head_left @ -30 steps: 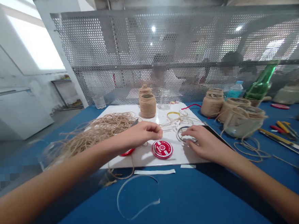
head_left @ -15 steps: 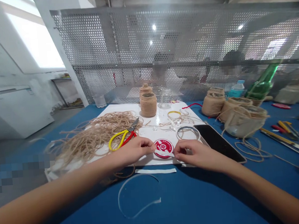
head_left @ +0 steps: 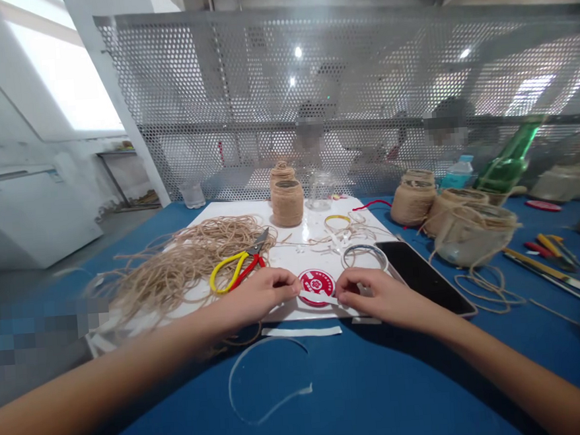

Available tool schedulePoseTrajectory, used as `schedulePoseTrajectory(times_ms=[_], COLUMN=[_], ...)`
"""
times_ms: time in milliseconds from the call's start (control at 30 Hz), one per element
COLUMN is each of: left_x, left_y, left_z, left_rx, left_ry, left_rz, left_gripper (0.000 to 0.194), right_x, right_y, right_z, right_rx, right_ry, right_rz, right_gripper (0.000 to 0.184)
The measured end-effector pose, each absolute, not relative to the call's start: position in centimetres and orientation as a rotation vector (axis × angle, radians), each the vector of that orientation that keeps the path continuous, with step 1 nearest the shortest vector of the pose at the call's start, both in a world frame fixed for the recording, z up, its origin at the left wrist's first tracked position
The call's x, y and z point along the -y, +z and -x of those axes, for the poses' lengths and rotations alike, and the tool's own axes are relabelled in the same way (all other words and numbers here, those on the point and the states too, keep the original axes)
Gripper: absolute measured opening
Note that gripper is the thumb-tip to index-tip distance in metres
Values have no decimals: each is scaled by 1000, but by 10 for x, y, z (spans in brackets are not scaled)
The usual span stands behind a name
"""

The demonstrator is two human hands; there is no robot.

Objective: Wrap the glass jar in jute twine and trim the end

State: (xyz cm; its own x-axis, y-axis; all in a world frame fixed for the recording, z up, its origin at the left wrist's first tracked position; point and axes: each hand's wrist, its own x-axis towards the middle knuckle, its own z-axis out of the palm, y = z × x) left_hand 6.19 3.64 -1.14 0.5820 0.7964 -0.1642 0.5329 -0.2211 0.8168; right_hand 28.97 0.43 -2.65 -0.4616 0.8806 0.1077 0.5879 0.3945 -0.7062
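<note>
A short white strip [head_left: 320, 298] stretches between my hands across the front part of a round red disc [head_left: 316, 283] with white print. My left hand [head_left: 270, 290] pinches the strip's left end, and its fingertips sit at the disc's left edge. At the other end, my right hand [head_left: 367, 290] has thumb and forefinger closed on the strip. Just behind my right hand lies a roll of tape [head_left: 385, 258]. Scissors [head_left: 243, 260] with one yellow and one red handle rest by my left hand.
Loose twine [head_left: 183, 258] heaps up on the left of the white board [head_left: 210, 213]. Behind stand a twine-wrapped jar [head_left: 288, 204] and a glass jar [head_left: 321, 192]. A black tablet [head_left: 423, 278], wrapped jars and a green bottle [head_left: 509, 156] are on the right. Another white strip [head_left: 302, 332] lies in front.
My hands stay nearly in place over the red disc. The strip between them now lies a little flatter and straighter, and my right hand has shifted slightly.
</note>
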Motion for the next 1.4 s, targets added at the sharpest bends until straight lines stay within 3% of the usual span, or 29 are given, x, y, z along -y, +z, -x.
schedulePoseTrajectory(times_ms=[233, 467, 733, 1400], left_x=[-32, -29, -30, -30], left_y=[-11, -22, -26, -23], left_z=[-64, -66, -65, -66], left_rx=[-1173, -1207, -1181, -1167], left_ry=[349, 394, 344, 249], left_rz=[-2076, -2545, -2700, -2677], left_gripper=[27, 19, 16, 18], right_x=[-5, -1, 3, 2], right_y=[-29, -29, -29, -26], right_z=[-288, -283, -280, -280], right_rx=[2214, 2414, 2516, 2501], right_ry=[843, 447, 302, 294], right_rz=[1267, 1205, 1266, 1316], right_gripper=[12, 7, 9, 8])
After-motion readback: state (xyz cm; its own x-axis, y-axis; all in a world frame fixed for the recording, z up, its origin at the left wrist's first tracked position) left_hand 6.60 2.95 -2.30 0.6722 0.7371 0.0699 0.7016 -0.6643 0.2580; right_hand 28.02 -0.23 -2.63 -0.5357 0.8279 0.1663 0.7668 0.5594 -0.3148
